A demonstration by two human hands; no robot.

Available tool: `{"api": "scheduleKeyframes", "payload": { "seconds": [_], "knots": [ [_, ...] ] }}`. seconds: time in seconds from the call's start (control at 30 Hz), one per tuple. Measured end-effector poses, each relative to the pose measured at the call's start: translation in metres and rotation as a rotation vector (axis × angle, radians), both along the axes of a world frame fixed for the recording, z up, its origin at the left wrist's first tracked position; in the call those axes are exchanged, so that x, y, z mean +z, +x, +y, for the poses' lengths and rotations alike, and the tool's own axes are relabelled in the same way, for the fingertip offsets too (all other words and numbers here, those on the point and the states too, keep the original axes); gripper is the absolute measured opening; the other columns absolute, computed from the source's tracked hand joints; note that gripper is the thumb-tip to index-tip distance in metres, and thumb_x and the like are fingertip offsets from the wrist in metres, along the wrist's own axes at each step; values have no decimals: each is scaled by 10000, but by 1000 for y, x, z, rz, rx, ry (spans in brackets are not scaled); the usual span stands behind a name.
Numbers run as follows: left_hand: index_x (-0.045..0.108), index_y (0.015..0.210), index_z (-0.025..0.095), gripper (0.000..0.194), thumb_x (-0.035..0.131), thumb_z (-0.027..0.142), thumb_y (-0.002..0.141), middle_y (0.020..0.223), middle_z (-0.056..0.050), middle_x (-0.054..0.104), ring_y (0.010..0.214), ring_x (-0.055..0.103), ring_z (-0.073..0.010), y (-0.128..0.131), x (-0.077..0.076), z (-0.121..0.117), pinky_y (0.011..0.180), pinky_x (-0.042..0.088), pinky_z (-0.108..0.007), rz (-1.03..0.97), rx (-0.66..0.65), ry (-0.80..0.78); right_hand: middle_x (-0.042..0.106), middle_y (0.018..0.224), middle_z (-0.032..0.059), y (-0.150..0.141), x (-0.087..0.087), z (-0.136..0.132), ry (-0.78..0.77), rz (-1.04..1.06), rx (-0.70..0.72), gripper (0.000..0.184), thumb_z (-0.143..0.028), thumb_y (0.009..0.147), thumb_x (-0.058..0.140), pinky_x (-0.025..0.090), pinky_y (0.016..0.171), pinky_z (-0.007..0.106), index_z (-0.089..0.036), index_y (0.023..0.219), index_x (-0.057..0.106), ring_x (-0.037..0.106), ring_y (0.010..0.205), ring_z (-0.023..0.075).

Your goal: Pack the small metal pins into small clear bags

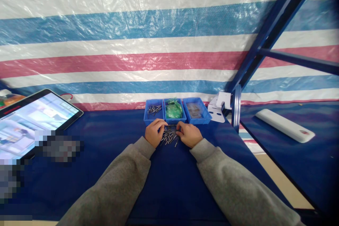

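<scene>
Just in front of three blue bins, my left hand point(154, 132) and my right hand point(189, 134) are close together with fingers bent into a pinch. A thin dark metal pin point(171, 125) spans the gap between their fingertips; its exact kind is too small to tell. Below the fingers lies a loose pile of slender metal pins point(168, 137) on the blue table point(164, 180). More such pins point(154, 109) fill part of the left bin point(146, 117). Green plastic bags point(173, 108) sit in the middle bin point(174, 120), and clear plastic bags point(194, 109) in the right bin point(205, 118).
A tablet point(39, 123) with a lit screen leans at the left. White cut card pieces point(218, 107) stand beside the right bin, near a blue metal frame point(236, 109). A long white device point(285, 125) lies on a second blue table. Striped sheeting point(159, 63) hangs behind.
</scene>
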State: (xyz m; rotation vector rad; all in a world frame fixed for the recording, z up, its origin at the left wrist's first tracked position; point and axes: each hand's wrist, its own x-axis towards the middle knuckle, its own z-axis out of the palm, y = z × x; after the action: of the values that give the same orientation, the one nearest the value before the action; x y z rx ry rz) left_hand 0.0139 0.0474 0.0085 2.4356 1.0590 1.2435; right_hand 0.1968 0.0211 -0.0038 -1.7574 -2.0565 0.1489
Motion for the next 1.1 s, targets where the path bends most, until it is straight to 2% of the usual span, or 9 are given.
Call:
{"api": "scheduleKeyframes", "payload": {
  "seconds": [0.17, 0.37, 0.47, 0.53, 0.67, 0.77, 0.87, 0.97, 1.1],
  "knots": [
    [622, 840, 176, 203, 421, 156, 855, 888, -51, 630, 862, 585, -149, 0, 0, 0, 737, 470, -257, -15, -1, 3, 593, 676, -13, 0, 4, -1, 135, 59, 47, 8, -213, 756, 563, 285, 520, 229, -219, 753, 565, 524, 605, 125],
    [600, 995, 168, 209, 441, 210, 866, 924, -61, 639, 795, 585, -136, 2, 5, -4, 658, 470, -235, -60, 0, -14, 538, 656, -3, 0, 8, -3, 312, 241, 82, 105, -253, 822, 505, 344, 572, 225, -196, 787, 585, 487, 584, 120],
    [556, 1109, 171, 292, 506, 267, 838, 994, -77, 632, 848, 583, -160, 3, 5, -5, 729, 481, -275, -31, -42, -12, 522, 675, 10, -1, 11, -5, 376, 327, 119, 155, -278, 846, 477, 367, 582, 228, -190, 795, 594, 480, 593, 122],
    [579, 1079, 171, 292, 542, 294, 816, 991, -81, 637, 893, 579, -181, 4, 3, -5, 797, 469, -312, -8, -87, 12, 518, 698, 19, -3, 15, -7, 403, 378, 150, 169, -285, 855, 465, 382, 590, 233, -189, 798, 592, 484, 613, 126],
    [644, 884, 161, 179, 512, 271, 836, 821, -62, 658, 770, 594, -156, 4, 1, -5, 739, 472, -284, -8, -127, 10, 543, 794, 36, -7, 18, -11, 392, 463, 213, 156, -307, 850, 482, 415, 592, 237, -192, 842, 586, 504, 646, 126],
    [639, 863, 150, 181, 495, 258, 846, 782, -54, 649, 709, 583, -134, 3, 2, -6, 680, 467, -252, -32, -125, -31, 555, 897, 49, -7, 17, -10, 386, 465, 217, 164, -326, 832, 513, 439, 620, 249, -201, 895, 596, 526, 677, 130],
    [629, 859, 147, 168, 499, 251, 842, 788, -47, 648, 708, 582, -127, 3, 5, -8, 692, 464, -249, -75, -119, -60, 567, 901, 51, -7, 15, -9, 384, 458, 241, 150, -313, 833, 511, 445, 661, 259, -200, 863, 605, 546, 737, 144],
    [600, 945, 149, 174, 524, 249, 825, 874, -53, 654, 728, 598, -124, 4, 6, -10, 696, 476, -243, -138, -126, -89, 588, 799, 35, -7, 13, -8, 349, 475, 267, 146, -282, 848, 487, 435, 629, 255, -191, 823, 598, 546, 695, 140],
    [488, 1142, 156, 358, 556, 249, 803, 882, -49, 659, 701, 609, -125, 4, 4, -11, 679, 496, -251, -195, -144, -115, 607, 714, 20, -7, 11, -7, 330, 507, 217, 148, -283, 832, 511, 425, 591, 255, -187, 777, 609, 543, 622, 136]
  ]
}}
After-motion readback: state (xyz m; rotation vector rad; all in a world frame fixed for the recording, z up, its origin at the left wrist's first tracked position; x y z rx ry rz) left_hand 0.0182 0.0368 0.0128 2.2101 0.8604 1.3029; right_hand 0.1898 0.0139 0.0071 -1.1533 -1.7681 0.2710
